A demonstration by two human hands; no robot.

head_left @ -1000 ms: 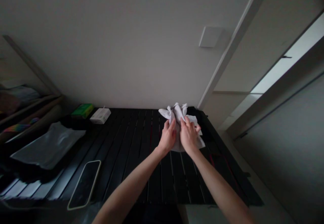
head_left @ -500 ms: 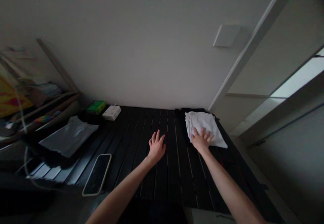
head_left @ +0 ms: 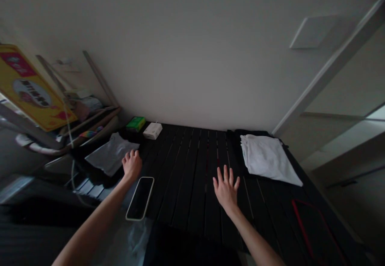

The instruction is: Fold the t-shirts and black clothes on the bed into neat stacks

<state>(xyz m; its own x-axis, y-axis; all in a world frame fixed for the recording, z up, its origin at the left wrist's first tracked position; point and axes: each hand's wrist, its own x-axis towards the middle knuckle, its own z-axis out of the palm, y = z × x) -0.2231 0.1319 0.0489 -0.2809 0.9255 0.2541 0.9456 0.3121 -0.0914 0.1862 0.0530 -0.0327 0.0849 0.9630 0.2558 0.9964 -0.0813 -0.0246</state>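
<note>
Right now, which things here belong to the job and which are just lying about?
Job, by the look of it: left hand beside the grey cloth; right hand, open, near the folded white cloth.
Lying about: phone, white box, green packet, yellow placard.

I can't make out any words from here: up at the upper left of the frame, a yellow board [head_left: 33, 91] shows a red band [head_left: 18, 66] and dark lettering [head_left: 33, 93] in a pale oval, all too blurred to read.
</note>
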